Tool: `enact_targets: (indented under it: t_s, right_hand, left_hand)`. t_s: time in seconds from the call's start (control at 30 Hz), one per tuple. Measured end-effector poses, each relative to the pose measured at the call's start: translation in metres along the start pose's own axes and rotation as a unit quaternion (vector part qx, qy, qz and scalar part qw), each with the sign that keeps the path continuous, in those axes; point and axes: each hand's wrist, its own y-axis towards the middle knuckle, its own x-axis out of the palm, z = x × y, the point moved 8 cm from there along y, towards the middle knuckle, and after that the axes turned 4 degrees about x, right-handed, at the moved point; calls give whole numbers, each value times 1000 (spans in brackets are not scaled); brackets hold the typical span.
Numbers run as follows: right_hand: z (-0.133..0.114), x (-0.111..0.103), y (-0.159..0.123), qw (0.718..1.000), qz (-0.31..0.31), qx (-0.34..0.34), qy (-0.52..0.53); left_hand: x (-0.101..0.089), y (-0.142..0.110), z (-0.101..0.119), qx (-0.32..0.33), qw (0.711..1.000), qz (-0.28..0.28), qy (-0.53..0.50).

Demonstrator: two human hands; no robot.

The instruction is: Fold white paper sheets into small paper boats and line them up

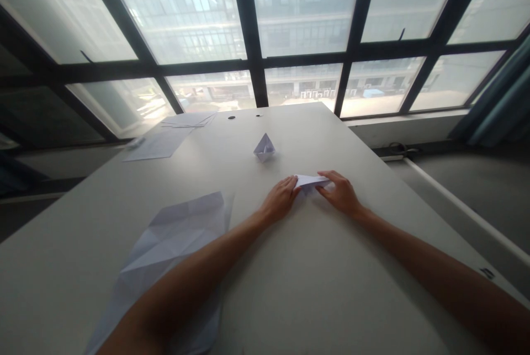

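creased sheet [178, 236] lies near left; farther right, left hand [282, 199] and right hand [341, 194] grip folded paper [308, 180] between them.

No lettering, label, brand, number or sign can be read; the small dark patch [487, 273] near the right edge of the table [331, 289] is too blurred to make out; the building [199, 1] outside is too hazy.

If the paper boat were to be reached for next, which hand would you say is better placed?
Probably the left hand: it is closer to the paper boat. The right hand is farther off, at the far side of the folded paper both hands touch.
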Motion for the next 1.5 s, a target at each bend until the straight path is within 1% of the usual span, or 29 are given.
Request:
enact_targets:
  t_s: [0.07, 0.17, 0.3, 0.43, 0.5, 0.57, 0.7, 0.8, 0.93, 1.03, 1.17, 1.3, 1.37, 1.43, 1.5]
  right_hand:
    - [7, -2, 1, 999, 22, 23, 37]
    - [15, -1, 2, 995, 31, 47, 84]
    - [17, 2, 2, 992, 15, 57, 113]
    - [14, 9, 2, 986, -11, 65, 156]
    - [11, 11, 2, 981, -18, 54, 186]
    - [7, 13, 2, 980, -35, 40, 189]
    - [3, 17, 0, 991, -63, 21, 118]
    - [-6, 15, -2, 995, -59, -28, 77]
    - [-16, 13, -4, 991, -56, -91, 84]
    - [-14, 14, -4, 990, -57, -105, 70]
    - [-9, 20, -4, 990, -77, -114, 42]
    - [-7, 23, -5, 989, -91, -116, 32]
    - [-6, 24, -5, 988, -95, -119, 27]
    - [-5, 26, -5, 987, -104, -123, 17]
    - [-2, 29, -5, 986, -115, -124, 3]
  left_hand:
    - [-6, 0, 1, -12, 1000, 19, 2]
    - [-14, 0, 2, -20, 999, 45, 3]
    - [-16, 1, 0, -29, 995, 86, -39]
    - [-14, -1, -7, -43, 986, 119, -111]
    - [-14, -1, -7, -44, 980, 126, -148]
    - [-14, -2, -7, -42, 975, 129, -175]
    - [-17, -1, -8, -46, 965, 136, -218]
    - [-19, 0, -17, -74, 957, 160, -228]
    - [-19, 0, -25, -86, 949, 179, -243]
    - [-18, 0, -25, -74, 953, 175, -237]
    - [-14, 0, -20, -53, 965, 142, -213]
    - [-11, -2, -21, -56, 973, 121, -189]
    - [-11, -2, -20, -56, 979, 112, -160]
    - [-8, -1, -18, -49, 988, 88, -118]
    - [-3, 0, -13, -33, 995, 49, -74]
